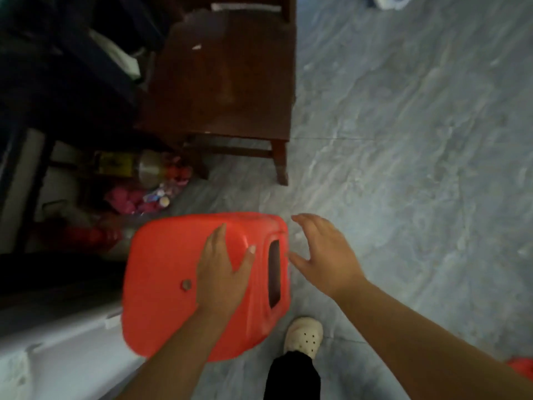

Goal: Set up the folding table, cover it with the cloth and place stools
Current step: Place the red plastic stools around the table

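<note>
Stool: we log one red plastic stool (pixel 161 284), seen from above, low and centre-left in the head view. Only its seat shows, and the outline is blurred.
Stool position: over the grey marbled tile floor (pixel 403 140), in front of a dark wooden chair (pixel 225 82) and apart from it. We cannot tell whether its legs touch the floor.
Seat details: a dark grip slot (pixel 274 272) runs along the right side of the seat. A small round disc (pixel 186 284) sits left of the wrist.
Left hand: our left hand (pixel 220 272) lies palm down on the seat, fingers straight and together, thumb spread toward the slot. It presses flat and grasps nothing.
Right hand: our right hand (pixel 323 252) hangs just beside the seat's right edge, fingers spread and slightly bent, holding nothing. Whether the thumb meets the plastic we cannot tell.
Foot: a white perforated clog (pixel 304 336) below a black trouser leg (pixel 291 376), on the floor near the stool's lower right corner.
Left margin: a heap of clutter (pixel 138 192), pink and red pieces and a jar, too blurred to name further.
Lower left: a white surface (pixel 57 356), kind unclear.
Lower right edge: a red fragment (pixel 522 368), cut off by the frame.
</note>
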